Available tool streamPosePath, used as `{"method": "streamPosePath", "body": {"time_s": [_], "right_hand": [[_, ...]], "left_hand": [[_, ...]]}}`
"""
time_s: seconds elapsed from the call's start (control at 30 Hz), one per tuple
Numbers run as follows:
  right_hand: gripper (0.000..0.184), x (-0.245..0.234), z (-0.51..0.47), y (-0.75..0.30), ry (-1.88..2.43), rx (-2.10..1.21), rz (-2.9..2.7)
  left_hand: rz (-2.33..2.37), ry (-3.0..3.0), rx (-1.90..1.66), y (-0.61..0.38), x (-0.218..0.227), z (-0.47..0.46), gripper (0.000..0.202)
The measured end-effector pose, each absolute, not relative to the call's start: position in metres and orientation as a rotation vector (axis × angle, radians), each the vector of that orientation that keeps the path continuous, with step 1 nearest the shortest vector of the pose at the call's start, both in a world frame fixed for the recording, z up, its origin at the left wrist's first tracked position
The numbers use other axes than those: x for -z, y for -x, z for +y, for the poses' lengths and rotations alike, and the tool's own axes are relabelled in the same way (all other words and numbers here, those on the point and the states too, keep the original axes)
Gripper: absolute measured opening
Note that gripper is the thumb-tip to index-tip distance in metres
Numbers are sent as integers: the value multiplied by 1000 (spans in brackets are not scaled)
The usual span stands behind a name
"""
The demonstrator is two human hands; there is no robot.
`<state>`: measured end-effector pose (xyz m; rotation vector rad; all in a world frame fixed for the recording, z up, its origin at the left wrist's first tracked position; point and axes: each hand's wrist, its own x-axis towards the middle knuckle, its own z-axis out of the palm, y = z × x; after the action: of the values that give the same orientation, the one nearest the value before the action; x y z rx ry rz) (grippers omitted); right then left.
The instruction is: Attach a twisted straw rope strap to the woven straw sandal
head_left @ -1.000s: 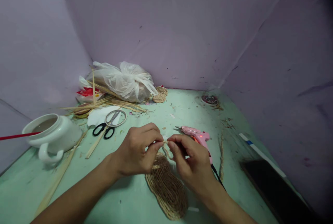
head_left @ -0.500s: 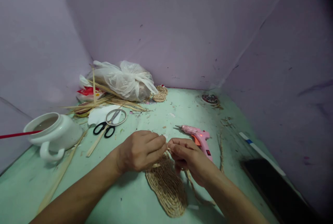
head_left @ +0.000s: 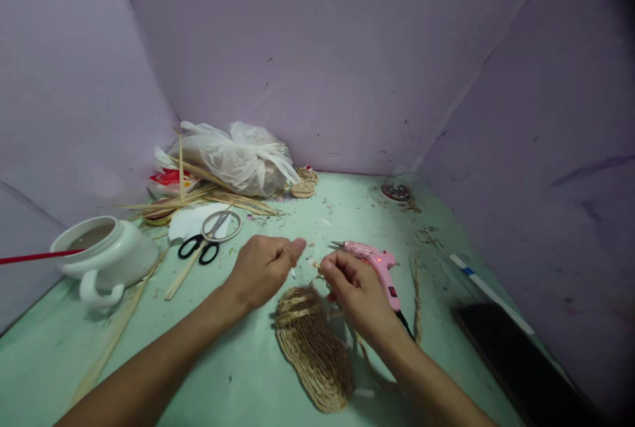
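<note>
Head view: left hand (head_left: 262, 268) has drawn away from the right hand (head_left: 354, 291), fingers curled, contents indiscernible, leaving the right hand alone pinching the straw braid (head_left: 316, 266) above the woven sole (head_left: 312, 354) on the counter (head_left: 238, 374).

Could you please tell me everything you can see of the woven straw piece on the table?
The woven straw piece is a tan, sole-shaped oval of coiled braid, looking like dried grass. It lies flat on the green table. A loose braid from its far end rises into the right hand, pinched there.
</note>
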<state>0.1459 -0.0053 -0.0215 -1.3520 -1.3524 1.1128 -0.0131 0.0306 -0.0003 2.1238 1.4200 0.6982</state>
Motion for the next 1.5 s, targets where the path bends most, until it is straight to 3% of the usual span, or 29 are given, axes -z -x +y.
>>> {"method": "streamPosePath", "body": {"time_s": [0.2,0.53,0.77,0.93,1.13,1.3,1.4,1.5], "right_hand": [[22,25,-15,-138,1355,-923,-1588],[19,22,-12,-135,1324,-1285,-1192],[22,12,-13,-136,1220,-1662,-991],[15,11,-16,-131,1140,-1843,-955],[27,24,-11,-132,1204,-1562,-1035],[19,33,-13,-136,1287,-1162,-1255],[18,32,-17,-135,1313,-941,-1475],[17,29,-17,-133,1275,-1094,-1371]], "left_hand": [[1332,-2080,-642,-1,5,15,43],[1383,-2395,-596,-1,3,8,21],[859,-3068,-1129,6,13,18,22],[617,-3172,-1388,14,24,25,24],[1149,-2490,-851,26,22,41,40],[1319,-2161,-660,21,9,38,58],[1282,-1952,-545,9,6,27,52],[1256,-2009,-639,2,4,20,39]]}}
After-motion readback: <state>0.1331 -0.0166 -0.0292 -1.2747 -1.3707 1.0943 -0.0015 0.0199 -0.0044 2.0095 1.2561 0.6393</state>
